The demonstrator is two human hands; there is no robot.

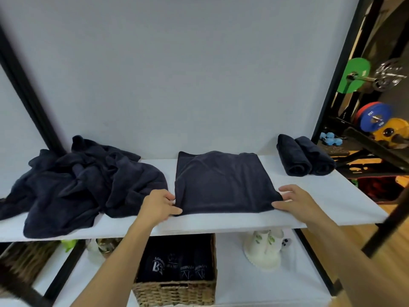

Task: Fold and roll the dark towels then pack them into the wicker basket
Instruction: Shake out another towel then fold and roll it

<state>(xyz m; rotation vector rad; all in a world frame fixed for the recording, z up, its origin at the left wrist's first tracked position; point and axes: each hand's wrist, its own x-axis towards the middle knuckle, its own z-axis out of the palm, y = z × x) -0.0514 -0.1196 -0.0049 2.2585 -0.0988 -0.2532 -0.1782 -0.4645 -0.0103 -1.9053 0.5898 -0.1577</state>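
Note:
A dark navy towel [223, 181] lies folded flat in the middle of the white shelf [321, 202]. My left hand [160, 203] pinches its near left corner and my right hand [295, 201] pinches its near right corner. A heap of unfolded dark towels [75, 185] covers the left part of the shelf. Two rolled dark towels [304, 156] lie side by side at the back right. Below the shelf stands the wicker basket [177, 289], holding several rolled dark towels [174, 262] with white logos.
A white ceramic piece [264, 251] stands on the lower shelf to the right of the basket. Black frame posts [28, 103] flank the shelf. Coloured weight plates [374, 120] and a barbell sit beyond the right post.

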